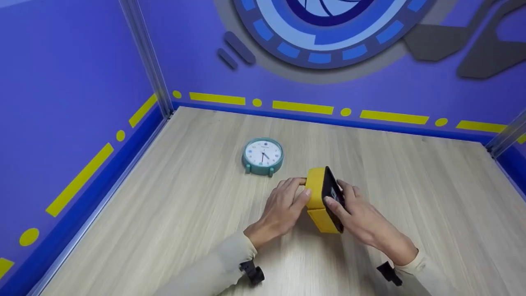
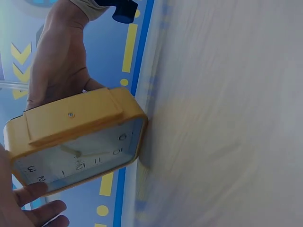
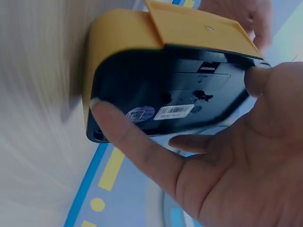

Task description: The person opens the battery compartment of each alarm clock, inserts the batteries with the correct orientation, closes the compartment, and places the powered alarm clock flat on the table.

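A yellow alarm clock [image 1: 315,189] is held tilted over the table between both hands, its black back toward the right. My left hand [image 1: 283,203] grips it from the face side, thumb on the yellow casing and a finger at the edge of the white dial [image 2: 78,158]. My right hand [image 1: 363,216] holds the back, its thumb and index finger at opposite edges of the black back panel [image 3: 180,101]. The back carries a barcode sticker [image 3: 173,111] and a round purple sticker [image 3: 140,114]. Behind the left hand, a round green alarm clock [image 1: 263,156] lies face up.
The wood-grain table [image 1: 185,197] meets blue-purple panels at its left and back edges. Metal posts [image 1: 148,57] stand at the corners. Black wrist devices [image 1: 252,272] sit on both sleeves.
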`<state>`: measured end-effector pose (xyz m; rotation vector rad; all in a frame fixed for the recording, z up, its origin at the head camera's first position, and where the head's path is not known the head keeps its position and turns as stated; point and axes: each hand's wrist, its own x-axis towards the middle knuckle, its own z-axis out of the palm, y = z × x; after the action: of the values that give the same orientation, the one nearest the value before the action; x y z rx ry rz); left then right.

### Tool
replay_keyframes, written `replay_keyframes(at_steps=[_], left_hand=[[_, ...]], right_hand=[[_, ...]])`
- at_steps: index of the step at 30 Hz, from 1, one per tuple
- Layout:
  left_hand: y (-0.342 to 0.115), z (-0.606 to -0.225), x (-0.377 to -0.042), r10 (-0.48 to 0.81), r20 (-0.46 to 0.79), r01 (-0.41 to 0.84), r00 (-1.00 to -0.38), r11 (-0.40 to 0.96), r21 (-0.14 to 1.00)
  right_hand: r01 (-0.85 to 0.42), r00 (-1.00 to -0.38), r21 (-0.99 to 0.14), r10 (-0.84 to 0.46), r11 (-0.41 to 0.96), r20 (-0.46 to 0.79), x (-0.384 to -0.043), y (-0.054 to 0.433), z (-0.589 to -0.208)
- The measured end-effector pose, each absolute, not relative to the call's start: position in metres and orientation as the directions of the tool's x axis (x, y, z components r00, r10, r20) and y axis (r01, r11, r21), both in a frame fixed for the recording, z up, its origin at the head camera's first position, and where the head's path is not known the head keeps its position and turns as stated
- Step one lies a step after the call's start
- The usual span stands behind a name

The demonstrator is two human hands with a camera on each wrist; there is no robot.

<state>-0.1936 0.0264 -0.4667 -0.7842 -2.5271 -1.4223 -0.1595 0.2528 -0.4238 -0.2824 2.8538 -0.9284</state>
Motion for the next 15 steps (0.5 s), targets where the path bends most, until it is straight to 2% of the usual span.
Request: replay_keyframes(at_steps=[6, 10, 15], left_hand=[[0.0269, -0.4662, -0.1931, 0.403, 0.346, 0.506, -0.847, 0.414, 0.757], [0.0272, -0.4666, -0.1943, 0.421, 0.336, 0.505, -0.842, 0.399, 0.765], [0.0263, -0.4702, -0.1955, 0.445, 0.335, 0.514, -0.830, 0.382, 0.768]], right_hand=[[-0.119, -0.986, -0.654, -0.168, 0.747, -0.013, -0.1585, 0.2509, -0.4215], [-0.124, -0.990, -0.734, -0.134, 0.668, 0.045, -0.1579, 0.2491, -0.4180], [-0.111, -0.990, -0.808, -0.137, 0.578, 0.038, -0.1571, 0.2490, -0.4154]])
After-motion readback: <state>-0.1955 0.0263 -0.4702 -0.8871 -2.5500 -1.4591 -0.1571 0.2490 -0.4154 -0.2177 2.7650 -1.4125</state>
